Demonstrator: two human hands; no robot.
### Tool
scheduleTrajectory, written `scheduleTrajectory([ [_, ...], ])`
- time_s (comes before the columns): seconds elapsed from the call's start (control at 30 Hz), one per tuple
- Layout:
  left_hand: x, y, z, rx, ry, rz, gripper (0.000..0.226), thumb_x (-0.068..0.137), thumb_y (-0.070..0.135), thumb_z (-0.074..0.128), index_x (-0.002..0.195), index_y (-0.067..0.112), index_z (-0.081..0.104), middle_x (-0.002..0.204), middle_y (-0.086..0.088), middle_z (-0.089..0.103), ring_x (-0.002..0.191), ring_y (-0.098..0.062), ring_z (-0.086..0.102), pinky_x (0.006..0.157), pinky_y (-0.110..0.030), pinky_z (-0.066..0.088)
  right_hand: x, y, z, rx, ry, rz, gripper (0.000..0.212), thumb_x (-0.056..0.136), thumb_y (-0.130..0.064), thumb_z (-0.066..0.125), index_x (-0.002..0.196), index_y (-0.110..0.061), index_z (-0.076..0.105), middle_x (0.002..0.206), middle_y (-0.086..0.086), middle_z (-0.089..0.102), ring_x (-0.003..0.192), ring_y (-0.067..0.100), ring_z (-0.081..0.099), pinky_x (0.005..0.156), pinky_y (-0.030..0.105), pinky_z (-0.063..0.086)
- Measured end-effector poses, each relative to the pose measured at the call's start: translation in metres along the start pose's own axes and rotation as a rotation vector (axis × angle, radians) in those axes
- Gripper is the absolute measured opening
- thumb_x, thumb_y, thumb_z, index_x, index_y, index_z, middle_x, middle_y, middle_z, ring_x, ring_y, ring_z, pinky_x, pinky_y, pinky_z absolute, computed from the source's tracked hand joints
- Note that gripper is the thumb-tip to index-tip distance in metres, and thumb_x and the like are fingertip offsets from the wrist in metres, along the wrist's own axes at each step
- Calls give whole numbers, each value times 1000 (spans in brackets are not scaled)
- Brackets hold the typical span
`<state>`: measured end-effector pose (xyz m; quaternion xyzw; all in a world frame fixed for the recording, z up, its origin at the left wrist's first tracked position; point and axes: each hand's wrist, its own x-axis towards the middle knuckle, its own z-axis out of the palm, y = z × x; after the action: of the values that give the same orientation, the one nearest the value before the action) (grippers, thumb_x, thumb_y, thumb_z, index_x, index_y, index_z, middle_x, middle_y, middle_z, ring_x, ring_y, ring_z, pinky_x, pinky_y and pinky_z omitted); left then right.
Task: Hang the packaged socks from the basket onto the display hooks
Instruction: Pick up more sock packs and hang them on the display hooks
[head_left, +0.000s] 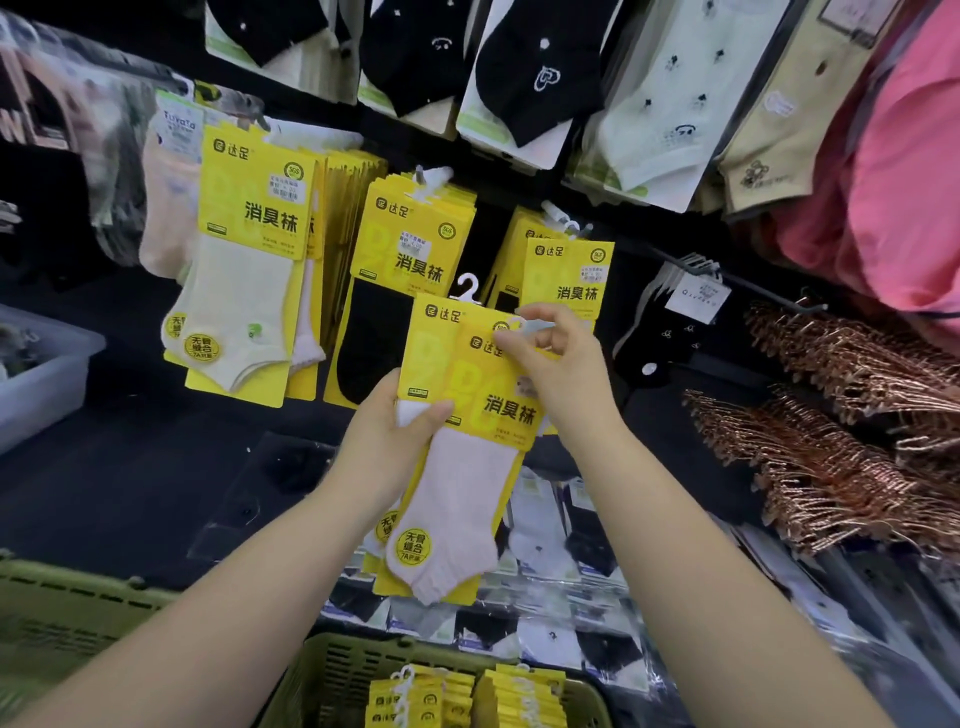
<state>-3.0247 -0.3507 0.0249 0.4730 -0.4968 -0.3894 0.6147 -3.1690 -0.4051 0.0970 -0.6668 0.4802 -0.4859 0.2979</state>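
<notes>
Two sock packs held up before a dark display wall (130, 441), above a green basket (332, 675).

Three rows of yellow hung packs (410, 260) fill the middle of the wall. The basket, at the bottom edge, holds more yellow packs (467, 696) standing on end. The held packs (457, 493), one behind the other, sit in front of the middle and right rows, the front one showing a pale sock. The left hand (389, 431) grips their lower left edge, thumb curled across the front. The right hand (561, 374) pinches the front pack's top between thumb and fingertips. The rear pack's white hanger (467, 288) sticks up free.
</notes>
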Motion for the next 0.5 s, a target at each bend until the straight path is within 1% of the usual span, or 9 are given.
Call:
scheduleTrajectory([
  [0.07,0,1,2,-10,-3,-6,21,93,20,57,113,27,57,112,3,67,107,-16,62,93,-40,50,3,2,-3,59,-13,59,23,83,-29,72,103,-37,63,88,7,67,74,5,66,55,21,54],
  [0.13,0,1,1,-12,0,-20,18,97,21,52,111,31,56,113,6,67,109,-14,61,95,-38,48,7,3,-9,102,27,64,8,86,-27,69,90,-34,72,86,-1,69,82,14,65,63,26,54],
  [0.17,1,0,-1,-20,7,-30,20,98,21,49,113,31,56,115,7,66,112,-14,60,96,-38,47,10,2,-13,121,76,49,10,87,-27,68,82,-33,74,87,-3,69,82,17,64,65,27,54],
  [0.27,6,-4,-12,4,24,-62,37,101,24,42,138,21,43,137,2,54,131,-17,46,108,-43,38,26,-6,-30,141,195,15,18,95,-30,56,87,-29,72,86,6,68,74,15,51,55,20,49],
  [0.3,7,-6,-15,15,32,-69,42,101,24,41,143,18,37,143,-1,48,135,-19,41,110,-45,35,34,-10,-35,110,208,-8,20,97,-29,52,87,-28,70,86,9,67,77,14,52,56,20,49],
  [0.33,7,-8,-18,29,47,-63,44,101,24,40,144,16,35,144,-2,47,136,-20,40,110,-45,34,42,-14,-40,78,214,-25,20,98,-29,51,87,-28,68,88,6,67,82,14,55,58,22,49],
  [0.4,6,-12,-23,77,85,-32,38,102,22,39,139,18,42,135,1,55,127,-17,49,102,-37,42,58,-20,-45,80,257,-40,11,95,-25,56,87,-25,64,88,-3,67,85,13,60,57,21,49],
  [0.43,5,-13,-25,93,99,-26,34,102,21,39,135,20,46,129,4,59,121,-15,53,95,-32,45,64,-22,-46,95,293,-41,5,92,-23,62,87,-23,63,85,-5,66,81,11,61,55,19,49],
  [0.5,4,-14,-26,103,110,-26,28,102,20,39,126,24,52,116,12,64,109,-6,58,78,-21,45,75,-25,-46,83,350,-64,6,87,-18,68,85,-19,63,77,-7,65,73,6,61,57,16,47],
])
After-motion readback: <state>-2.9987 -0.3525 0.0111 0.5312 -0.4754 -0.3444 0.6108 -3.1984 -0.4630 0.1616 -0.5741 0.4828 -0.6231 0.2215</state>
